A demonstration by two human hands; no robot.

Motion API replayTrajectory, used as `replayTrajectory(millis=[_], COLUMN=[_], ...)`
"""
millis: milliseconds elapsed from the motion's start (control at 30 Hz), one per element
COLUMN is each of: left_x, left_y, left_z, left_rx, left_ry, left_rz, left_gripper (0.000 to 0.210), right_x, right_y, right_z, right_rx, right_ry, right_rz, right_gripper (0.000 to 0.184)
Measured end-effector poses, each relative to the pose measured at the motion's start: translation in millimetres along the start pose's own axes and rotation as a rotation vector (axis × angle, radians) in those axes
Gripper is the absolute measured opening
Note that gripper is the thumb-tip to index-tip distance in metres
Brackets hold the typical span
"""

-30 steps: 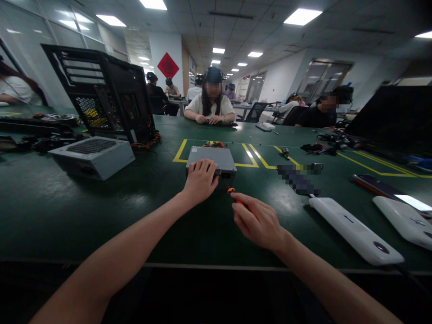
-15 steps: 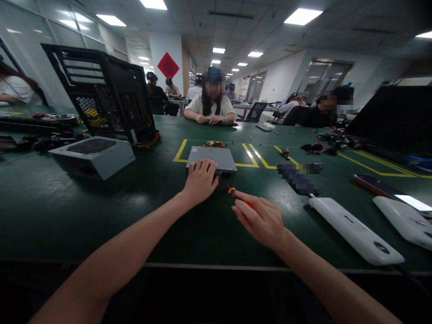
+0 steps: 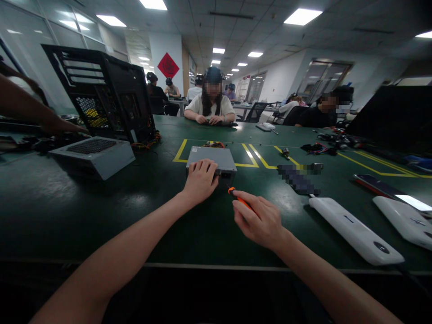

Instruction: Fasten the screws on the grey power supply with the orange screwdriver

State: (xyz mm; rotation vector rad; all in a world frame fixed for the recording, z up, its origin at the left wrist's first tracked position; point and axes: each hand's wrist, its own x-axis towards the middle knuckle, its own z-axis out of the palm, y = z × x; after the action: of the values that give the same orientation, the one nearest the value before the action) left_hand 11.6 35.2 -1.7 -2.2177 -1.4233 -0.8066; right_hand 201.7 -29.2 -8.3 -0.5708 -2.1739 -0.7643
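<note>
A grey computer power supply (image 3: 216, 157) lies on the green table in front of me, its near side facing me with a dark socket. My left hand (image 3: 201, 181) grips its near left part, fingers over the top and thumb along the near face. In my right hand (image 3: 258, 218) is an orange and black screwdriver (image 3: 243, 203), closed in the fingers. Its thin shaft points up and left at the near face of the power supply. Whether the tip touches a screw is too small to tell.
To the left sit a second power supply (image 3: 97, 155) and a black computer case (image 3: 111, 94). A co-worker's arm (image 3: 30, 108) reaches in there. White power banks (image 3: 354, 229), a phone (image 3: 381, 186) and cables (image 3: 332, 139) lie on the right. Another person (image 3: 212, 99) sits opposite.
My right fingers have shifted on the screwdriver, showing more of its orange handle. A co-worker's arm has come in from the left. My left hand and the power supply stay put.
</note>
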Motion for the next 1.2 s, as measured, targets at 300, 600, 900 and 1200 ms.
replayTrajectory(millis=[300,600,900,1200], left_x=[0.0,0.3,0.7,0.9], left_y=[0.2,0.4,1.4,1.2], left_z=[1.0,-1.0,-1.4,-1.0], left_rx=[0.005,-0.005,-0.04,-0.034], left_ry=[0.005,0.002,-0.001,0.006], left_rz=[-0.004,-0.008,-0.036,-0.043], left_gripper=[0.027,0.027,0.026,0.026], right_x=[1.3,1.0,-2.4,2.0], right_y=[1.0,1.2,1.3,1.1], right_z=[-2.5,0.5,2.0,-1.3], right_rx=[-0.007,0.035,0.072,0.038], right_ry=[0.014,0.004,-0.023,-0.031], right_rz=[0.031,0.014,0.022,-0.001], right_gripper=[0.027,0.025,0.025,0.02])
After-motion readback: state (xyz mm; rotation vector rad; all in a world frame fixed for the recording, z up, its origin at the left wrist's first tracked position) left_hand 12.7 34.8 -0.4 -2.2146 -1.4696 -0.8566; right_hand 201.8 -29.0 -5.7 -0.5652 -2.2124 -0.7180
